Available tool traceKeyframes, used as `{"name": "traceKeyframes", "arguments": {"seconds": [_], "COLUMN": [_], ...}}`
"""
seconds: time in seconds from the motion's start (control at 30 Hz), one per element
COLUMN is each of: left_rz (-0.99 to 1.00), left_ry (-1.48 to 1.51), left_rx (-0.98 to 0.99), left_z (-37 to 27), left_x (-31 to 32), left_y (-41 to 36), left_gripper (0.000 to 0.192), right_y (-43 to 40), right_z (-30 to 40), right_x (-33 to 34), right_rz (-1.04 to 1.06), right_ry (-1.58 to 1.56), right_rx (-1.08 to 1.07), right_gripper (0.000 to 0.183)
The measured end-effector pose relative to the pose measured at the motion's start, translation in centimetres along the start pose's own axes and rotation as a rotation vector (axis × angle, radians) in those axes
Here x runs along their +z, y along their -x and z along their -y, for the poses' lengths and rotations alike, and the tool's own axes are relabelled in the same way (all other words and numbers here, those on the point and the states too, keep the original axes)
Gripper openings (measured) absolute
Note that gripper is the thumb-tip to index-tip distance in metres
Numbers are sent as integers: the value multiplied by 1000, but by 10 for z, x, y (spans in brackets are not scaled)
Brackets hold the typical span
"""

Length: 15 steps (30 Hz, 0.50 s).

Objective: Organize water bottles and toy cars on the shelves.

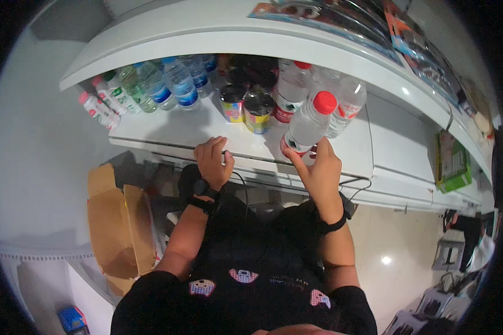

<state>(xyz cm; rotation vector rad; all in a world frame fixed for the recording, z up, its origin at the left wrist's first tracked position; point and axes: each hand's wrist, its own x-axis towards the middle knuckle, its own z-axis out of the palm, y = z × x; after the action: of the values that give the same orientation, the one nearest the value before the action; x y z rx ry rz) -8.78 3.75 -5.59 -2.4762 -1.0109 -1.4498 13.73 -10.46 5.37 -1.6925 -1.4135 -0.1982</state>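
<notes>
My right hand (322,171) grips the lower part of a clear plastic water bottle (309,119) with a red cap, its red label partly behind my fingers. This bottle leans a little at the front of a white shelf (172,130). Behind it stand another red-capped bottle (291,90) and a clear bottle (348,106) with a red-marked label. On the shelf's front edge rests my left hand (213,162), empty, fingers bent over the edge. Two black-lidded cups (257,109) with colourful labels stand between my hands, further back.
Several blue-labelled water bottles (180,83) and small pink-capped bottles (98,109) line the shelf's left. An upper white shelf (234,39) overhangs them, bearing packaged goods (331,25). A green box (452,161) stands at right. An opened cardboard box (113,226) sits low at left; a black cable (245,188) hangs below.
</notes>
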Motion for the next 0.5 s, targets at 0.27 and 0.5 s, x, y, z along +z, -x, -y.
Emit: {"name": "traceKeyframes", "arguments": {"seconds": [0.27,0.5], "left_rz": [23,-61], "left_ry": [-55,-152], "left_rx": [47,78], "left_z": [0,7], "left_x": [4,10], "left_y": [5,9], "left_gripper": [34,37], "right_y": [19,25], "right_z": [-28,-78], "right_x": [-58,-109], "right_rz": [16,-102], "right_ry": [127,222], "right_rx": [66,252], "right_gripper": [60,55]}}
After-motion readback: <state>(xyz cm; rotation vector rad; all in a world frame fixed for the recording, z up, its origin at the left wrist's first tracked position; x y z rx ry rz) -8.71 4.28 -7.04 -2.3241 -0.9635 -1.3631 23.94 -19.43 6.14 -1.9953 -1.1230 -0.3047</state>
